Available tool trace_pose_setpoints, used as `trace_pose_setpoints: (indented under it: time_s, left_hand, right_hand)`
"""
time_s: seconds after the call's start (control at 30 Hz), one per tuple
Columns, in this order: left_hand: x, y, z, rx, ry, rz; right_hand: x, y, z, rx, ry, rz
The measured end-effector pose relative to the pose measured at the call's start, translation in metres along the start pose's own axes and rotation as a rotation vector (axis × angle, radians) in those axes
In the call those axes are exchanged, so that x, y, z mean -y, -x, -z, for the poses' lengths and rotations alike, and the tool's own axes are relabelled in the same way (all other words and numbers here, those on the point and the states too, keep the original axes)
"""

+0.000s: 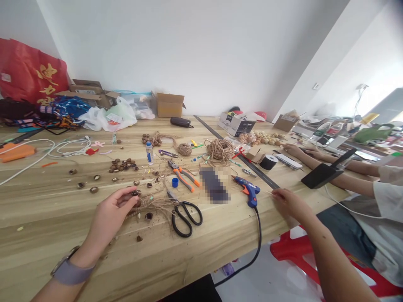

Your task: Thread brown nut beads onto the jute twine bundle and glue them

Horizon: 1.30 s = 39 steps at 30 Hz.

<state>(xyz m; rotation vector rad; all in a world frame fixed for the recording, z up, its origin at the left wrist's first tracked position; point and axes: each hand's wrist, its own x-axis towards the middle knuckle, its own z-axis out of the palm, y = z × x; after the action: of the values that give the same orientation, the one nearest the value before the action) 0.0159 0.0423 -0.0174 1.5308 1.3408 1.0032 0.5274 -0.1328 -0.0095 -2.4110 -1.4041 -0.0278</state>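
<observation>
My left hand (115, 209) pinches a brown nut shell (135, 193) between thumb and fingers, low over the table. Just right of it lie loose twine strands (157, 203) and black-handled scissors (186, 216). At the right, my right hand (291, 203) is closed near the table edge, with a thin pale tip poking out of the fingers; its kind cannot be made out. Between my hands lie a blue glue gun (250, 191) and pliers with orange-grey handles (184, 175). Several halved nut shells (124, 165) are scattered beyond my left hand.
A twine coil (220, 151), a glue bottle (149, 153), a blue cap (175, 182) and black tape (268, 162) stand farther back. The glue gun's black cable (258, 235) hangs over the front edge. A co-worker's arms (343, 165) rest at the right, near a black box (323, 175).
</observation>
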Motion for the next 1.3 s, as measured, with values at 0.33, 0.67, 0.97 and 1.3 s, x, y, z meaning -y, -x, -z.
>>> trace_pose_setpoints:
  time_s: [0.33,0.67,0.97,1.3]
  left_hand:
    - [0.006,0.001,-0.011,-0.005,0.043,-0.167]
    - [0.000,0.007,-0.009,-0.040,-0.137,-0.355]
    - [-0.002,0.006,-0.009,-0.054,-0.206,-0.375]
    - [-0.004,0.009,-0.008,-0.032,-0.170,-0.387]
  right_hand:
    - [0.155,0.029,-0.017,-0.218,-0.611,0.128]
    - [0.350,0.054,-0.076,0.171,-1.095,0.582]
    - [0.345,0.053,-0.117,0.281,-1.125,0.472]
    - [0.354,0.052,-0.112,0.315,-1.170,0.432]
